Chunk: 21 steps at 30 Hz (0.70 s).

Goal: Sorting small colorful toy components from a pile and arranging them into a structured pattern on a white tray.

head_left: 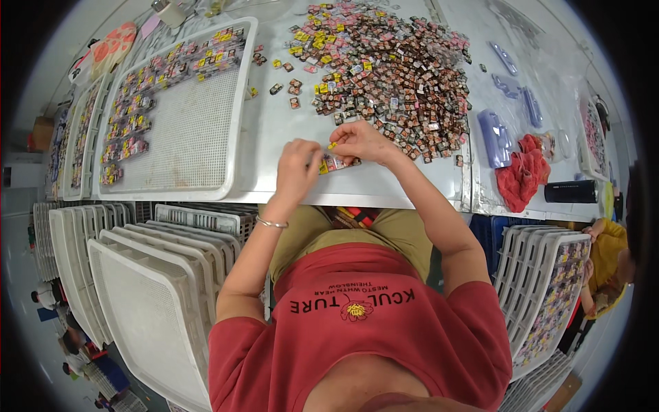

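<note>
My right hand (365,143) pinches a small yellow square piece (332,145) between thumb and fingertips, just above the table's front edge. Below it lies a short row of small printed square pieces (338,164), yellow at its left end and pink and dark farther along. My left hand (298,169) has curled fingers at the left end of this row; what they hold, if anything, is hidden. Beyond both hands spreads a big loose pile of the same small pieces (405,96), mostly brown and black, with yellow and pink ones toward the far left.
On the left, a white mesh tray (195,130) holds rows of pieces along its far and left sides. Stacked white trays (137,295) stand below the table. To the right are a red cloth (523,175), a lavender plastic holder (494,137) and a black cylinder (571,191). A person in yellow (609,257) handles trays.
</note>
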{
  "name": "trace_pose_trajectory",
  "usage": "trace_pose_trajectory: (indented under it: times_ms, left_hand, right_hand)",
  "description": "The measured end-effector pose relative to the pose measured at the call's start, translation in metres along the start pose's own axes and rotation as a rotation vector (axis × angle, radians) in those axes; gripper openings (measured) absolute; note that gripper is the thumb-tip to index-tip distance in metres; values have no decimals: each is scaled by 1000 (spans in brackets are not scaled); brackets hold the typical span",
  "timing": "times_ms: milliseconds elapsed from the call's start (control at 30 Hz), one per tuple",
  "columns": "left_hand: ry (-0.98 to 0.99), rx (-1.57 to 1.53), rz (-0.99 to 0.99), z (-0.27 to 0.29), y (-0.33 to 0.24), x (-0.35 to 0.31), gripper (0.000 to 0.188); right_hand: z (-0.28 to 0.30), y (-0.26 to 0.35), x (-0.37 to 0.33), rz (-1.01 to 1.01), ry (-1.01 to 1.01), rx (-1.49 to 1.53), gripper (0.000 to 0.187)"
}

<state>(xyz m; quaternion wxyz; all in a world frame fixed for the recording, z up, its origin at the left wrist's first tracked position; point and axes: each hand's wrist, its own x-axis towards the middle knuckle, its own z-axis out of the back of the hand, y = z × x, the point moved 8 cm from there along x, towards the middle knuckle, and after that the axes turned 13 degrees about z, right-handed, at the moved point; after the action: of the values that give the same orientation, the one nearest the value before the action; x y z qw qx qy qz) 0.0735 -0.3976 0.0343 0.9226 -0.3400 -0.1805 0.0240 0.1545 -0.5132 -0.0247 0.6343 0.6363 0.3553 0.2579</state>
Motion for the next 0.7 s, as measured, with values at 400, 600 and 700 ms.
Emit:
trace_pose_trajectory:
  times_ms: [400,600,700]
  left_hand:
    - [18,13,-27,-4,-7,-7,10]
    - [103,-14,145,-13,9,7,8]
    - [139,-3,162,-17,10,9,9]
  right_hand:
    - [-15,32,-10,489,-217,-845,11]
    - [-18,29,-13,465,-213,-797,7]
    - [-2,39,-1,429,-186,-703,8]
